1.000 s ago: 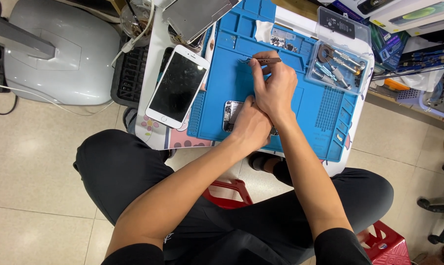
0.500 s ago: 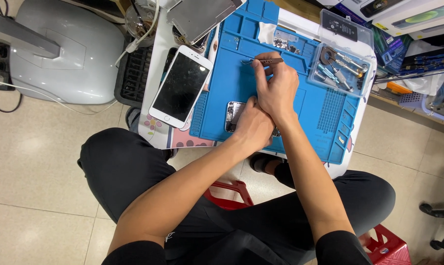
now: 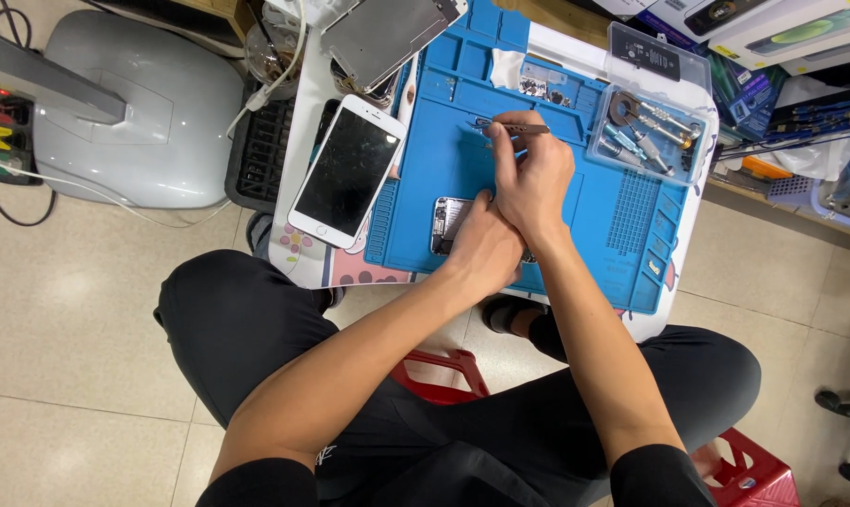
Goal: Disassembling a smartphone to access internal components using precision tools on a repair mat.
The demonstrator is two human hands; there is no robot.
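Little has shifted since a moment ago: both hands stay over the blue mat (image 3: 575, 202). Nearest, the left hand (image 3: 486, 246) presses down on an opened phone (image 3: 448, 223), fingers curled on it. Beyond, the right hand (image 3: 530, 174) pinches tweezers (image 3: 511, 128). A white phone (image 3: 345, 172) lies left; a clear tray (image 3: 652, 122) sits farther right.

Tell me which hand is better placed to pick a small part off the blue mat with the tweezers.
Right, probably: the right hand holds the tweezers over the blue mat, while the left hand rests on the opened phone.
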